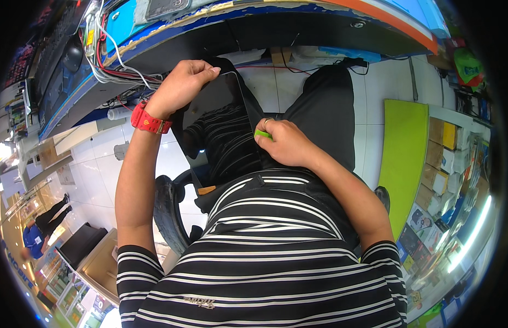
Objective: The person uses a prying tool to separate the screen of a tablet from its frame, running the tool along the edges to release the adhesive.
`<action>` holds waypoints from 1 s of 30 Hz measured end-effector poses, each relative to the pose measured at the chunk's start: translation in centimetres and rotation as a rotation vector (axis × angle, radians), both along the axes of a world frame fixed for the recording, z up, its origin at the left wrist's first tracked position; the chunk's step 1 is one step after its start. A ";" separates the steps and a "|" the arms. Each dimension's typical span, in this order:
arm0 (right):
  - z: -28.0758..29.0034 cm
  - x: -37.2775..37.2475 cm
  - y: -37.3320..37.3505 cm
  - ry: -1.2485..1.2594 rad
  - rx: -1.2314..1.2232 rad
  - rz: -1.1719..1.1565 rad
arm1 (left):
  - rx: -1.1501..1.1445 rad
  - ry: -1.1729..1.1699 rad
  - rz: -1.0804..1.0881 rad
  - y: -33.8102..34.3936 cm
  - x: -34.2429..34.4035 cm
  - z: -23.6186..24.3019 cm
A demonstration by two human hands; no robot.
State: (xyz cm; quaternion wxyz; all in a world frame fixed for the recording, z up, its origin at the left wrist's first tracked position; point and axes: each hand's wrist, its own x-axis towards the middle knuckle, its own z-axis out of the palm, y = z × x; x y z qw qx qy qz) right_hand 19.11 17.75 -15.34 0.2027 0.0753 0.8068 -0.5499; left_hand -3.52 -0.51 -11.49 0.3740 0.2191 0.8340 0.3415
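Observation:
On my lap leans a black glossy tablet (216, 112), its dark screen mirroring my striped shirt. My left hand (189, 82), with a red watch on the wrist, is closed on its far edge near the upper left corner. At the right edge of the screen, my right hand (285, 143) pinches a small bright green plastic pick (262, 134). The pick's tip is hidden, so I cannot tell whether it sits inside the seam. A small orange-brown piece (207, 190) shows at the tablet's near corner.
Ahead runs a dark workbench (254, 34) with a phone (169, 6) on top and cables (103, 68) hanging at its left. A chair armrest (174, 216) is at my left. To the right are a green panel (402, 158) and a display case. Far left, a person (34, 238) stands.

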 end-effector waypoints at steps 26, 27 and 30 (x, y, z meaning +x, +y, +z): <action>-1.8 3.6 -1.1 -0.089 0.029 0.327 | -0.036 -0.135 -0.023 -0.6 0.8 -1.8; -1.6 3.4 -1.1 -0.120 0.016 0.347 | -0.019 -0.153 -0.016 -0.9 0.7 -2.1; -1.8 3.2 -1.0 -0.155 -0.011 0.412 | -0.001 -0.176 -0.006 -1.2 0.8 -2.7</action>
